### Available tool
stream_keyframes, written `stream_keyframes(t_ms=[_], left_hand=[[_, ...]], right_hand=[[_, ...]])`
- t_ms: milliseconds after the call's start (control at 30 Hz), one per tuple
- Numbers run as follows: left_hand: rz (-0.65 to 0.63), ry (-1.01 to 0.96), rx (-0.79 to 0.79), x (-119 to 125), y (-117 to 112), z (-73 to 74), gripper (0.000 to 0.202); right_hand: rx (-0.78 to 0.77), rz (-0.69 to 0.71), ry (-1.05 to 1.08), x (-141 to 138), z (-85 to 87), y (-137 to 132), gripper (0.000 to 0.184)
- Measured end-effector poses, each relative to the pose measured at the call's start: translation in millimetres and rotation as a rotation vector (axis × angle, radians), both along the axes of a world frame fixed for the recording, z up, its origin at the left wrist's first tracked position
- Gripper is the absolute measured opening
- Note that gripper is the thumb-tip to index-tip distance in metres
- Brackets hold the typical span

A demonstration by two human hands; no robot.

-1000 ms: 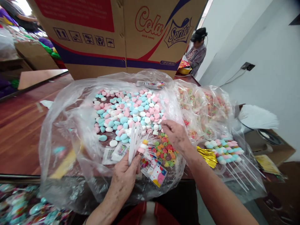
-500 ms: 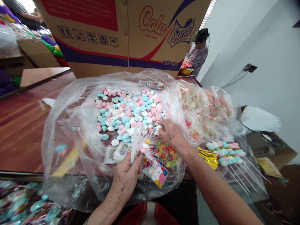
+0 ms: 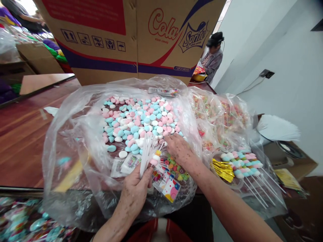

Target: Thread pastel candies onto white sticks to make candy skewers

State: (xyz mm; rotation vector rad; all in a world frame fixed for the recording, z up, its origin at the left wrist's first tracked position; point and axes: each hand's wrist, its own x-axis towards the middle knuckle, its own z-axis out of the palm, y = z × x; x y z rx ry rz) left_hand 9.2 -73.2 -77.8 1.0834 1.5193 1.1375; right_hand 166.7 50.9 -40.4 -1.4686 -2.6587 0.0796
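Note:
My left hand (image 3: 133,193) is closed around a bunch of white plastic sticks (image 3: 147,151) that fan upward; one stick carries a few candies near its tip (image 3: 154,158). My right hand (image 3: 179,149) rests palm down over the small ring candies (image 3: 176,168), its fingertips pinched at the stick tips; what they hold is hidden. Both hands work inside a big clear plastic bag (image 3: 73,134) spread open over a heap of pink, blue and white marshmallow candies (image 3: 138,121). Small printed packets (image 3: 165,183) lie by my left hand.
A large Cola/Sprite cardboard box (image 3: 131,40) stands behind the bag. Finished candy skewers (image 3: 246,164) and gold ties (image 3: 223,169) lie at the right beside another bag of sweets (image 3: 219,116). A person (image 3: 212,55) stands at the far right. The wooden table (image 3: 22,134) extends left.
My right hand has moved left and down from the marshmallow heap to the stick tips. The left hand keeps its hold on the sticks.

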Motion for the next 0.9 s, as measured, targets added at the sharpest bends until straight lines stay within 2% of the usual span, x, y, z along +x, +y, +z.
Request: stream_keyframes(t_ms=[133, 200, 267, 333, 433, 600, 900], left_hand=[[0.011, 0.046, 0.010, -1, 0, 1.1, 0.032], [0.004, 0.063, 0.007, -1, 1, 4.0, 0.032], [-0.013, 0.074, -0.005, 0, 1, 7.6, 0.032], [-0.021, 0.081, -0.016, 0, 2, 10.3, 0.033], [-0.030, 0.096, -0.009, 0, 2, 11.0, 0.034], [-0.037, 0.118, 0.007, 0, 3, 7.7, 0.034], [-0.041, 0.099, 0.009, 0, 2, 8.7, 0.033]], right_hand=[[-0.003, -0.098, 0.117, 5, 4.3, 6, 0.029], [-0.096, -0.126, 0.331, 12, 5.6, 7, 0.022], [-0.321, -0.134, 0.698, 18, 6.0, 8, 0.016], [-0.592, -0.144, 1.055, 21, 6.6, 8, 0.018], [-0.824, -0.171, 1.300, 20, 9.2, 7, 0.026], [-0.895, -0.239, 1.402, 16, 16.0, 5, 0.031], [-0.901, -0.178, 1.408, 15, 15.5, 2, 0.022]])
